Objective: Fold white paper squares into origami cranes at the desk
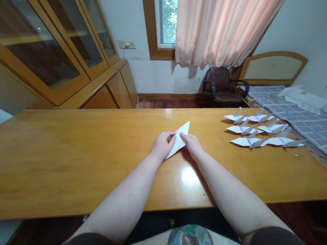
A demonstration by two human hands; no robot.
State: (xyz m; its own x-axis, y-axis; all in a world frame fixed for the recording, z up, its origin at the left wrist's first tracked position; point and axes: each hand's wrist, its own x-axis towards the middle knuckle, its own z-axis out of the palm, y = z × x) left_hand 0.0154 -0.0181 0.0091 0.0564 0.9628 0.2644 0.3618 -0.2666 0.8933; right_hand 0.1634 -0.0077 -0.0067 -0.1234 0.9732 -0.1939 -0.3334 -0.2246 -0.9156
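A piece of folded white paper (175,146), shaped like a long pointed diamond, is held slantwise over the middle of the wooden table. My left hand (164,144) grips its left side, thumb and fingers closed near the paper's centre. On the opposite side, my right hand (192,143) pinches the paper, its thumb lying on top. One point of the paper reaches up and away between the hands, the other toward me. The fingers underneath are mostly hidden.
Several folded white paper cranes (249,141) stand in rows at the table's right. The wooden table (69,158) spans the view. Behind it are a dark armchair (222,85), a glass-fronted cabinet (82,54) and a bed with a checked cover (304,121) bearing white paper (305,99).
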